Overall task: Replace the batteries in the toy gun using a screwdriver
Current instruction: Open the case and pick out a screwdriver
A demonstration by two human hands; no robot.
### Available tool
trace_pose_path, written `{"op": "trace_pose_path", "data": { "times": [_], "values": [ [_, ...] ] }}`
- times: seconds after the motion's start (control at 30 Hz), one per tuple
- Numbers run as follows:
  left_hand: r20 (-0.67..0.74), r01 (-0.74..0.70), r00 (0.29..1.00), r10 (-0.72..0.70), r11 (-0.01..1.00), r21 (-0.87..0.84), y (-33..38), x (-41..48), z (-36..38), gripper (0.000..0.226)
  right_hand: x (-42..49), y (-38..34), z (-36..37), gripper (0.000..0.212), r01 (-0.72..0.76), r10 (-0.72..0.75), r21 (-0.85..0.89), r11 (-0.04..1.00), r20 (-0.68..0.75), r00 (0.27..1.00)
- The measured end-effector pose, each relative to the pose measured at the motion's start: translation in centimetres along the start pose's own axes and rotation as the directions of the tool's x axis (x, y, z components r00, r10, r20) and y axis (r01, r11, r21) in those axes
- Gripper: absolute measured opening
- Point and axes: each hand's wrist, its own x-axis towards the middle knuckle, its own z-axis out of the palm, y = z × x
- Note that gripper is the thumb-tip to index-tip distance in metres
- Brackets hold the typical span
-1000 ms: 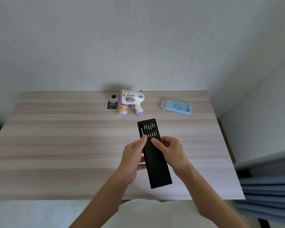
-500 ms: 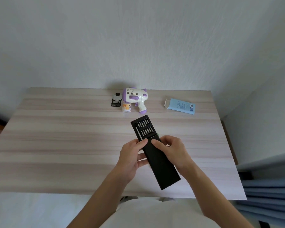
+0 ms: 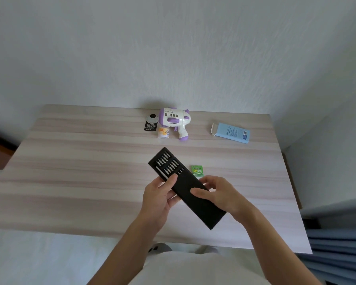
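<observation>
A long black screwdriver kit case (image 3: pixel 195 199) is held above the wooden table (image 3: pixel 80 171), tilted from upper left to lower right. Its inner tray (image 3: pixel 165 162) sticks out at the far end and shows rows of bits and a slim silver driver. My left hand (image 3: pixel 159 195) grips the case's left edge with the thumb near the tray. My right hand (image 3: pixel 218 193) holds the sleeve from the right, thumb on top. The white and purple toy gun (image 3: pixel 176 121) lies at the table's far edge. A green battery pack (image 3: pixel 197 170) lies just beyond my right hand.
A small bottle (image 3: pixel 164 132) and a black tag (image 3: pixel 151 122) lie beside the toy gun. A light blue box (image 3: pixel 231 133) lies at the far right. The white wall stands right behind the table; blue fabric (image 3: pixel 341 254) hangs off the right side.
The case has turned further counter-clockwise and the tray has slid out more. The green battery pack, hidden before, now shows beside the case.
</observation>
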Motion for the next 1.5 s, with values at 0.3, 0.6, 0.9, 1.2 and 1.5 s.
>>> {"op": "trace_pose_path", "data": {
  "times": [0.3, 0.6, 0.9, 1.2, 1.5],
  "values": [
    [-0.187, -0.035, 0.982, 0.005, 0.987, -0.158, 0.2, 0.7, -4.0, 0.02, 0.8, 0.8, 2.5, 0.012, 0.006, -0.01, 0.097, 0.995, 0.036, 0.999],
    [-0.237, -0.028, 0.972, -0.01, 0.987, -0.157, 0.3, 1.8, -7.8, 0.015, 2.0, 0.5, 4.8, 0.012, -0.039, 0.021, 0.121, 0.992, 0.146, 0.989],
    [-0.337, -0.082, 0.941, 0.033, 0.988, -0.134, 3.6, 5.9, -15.1, 0.022, 3.1, 3.1, 3.8, 0.012, -0.103, 0.121, 0.294, 0.95, -0.043, 0.992],
    [-0.176, 0.068, 0.981, -0.079, 0.995, -0.069, 2.9, 8.2, -16.7, 0.025, 10.4, 4.7, 10.5, 0.017, -0.232, 0.349, 0.452, 0.861, -0.195, 0.917],
    [-0.136, 0.104, 0.986, -0.098, 0.994, 0.039, 3.9, 8.8, -18.7, 0.024, 14.9, 5.7, 14.6, 0.017, -0.333, 0.408, 0.286, 0.898, -0.263, 0.874]
  ]
}}
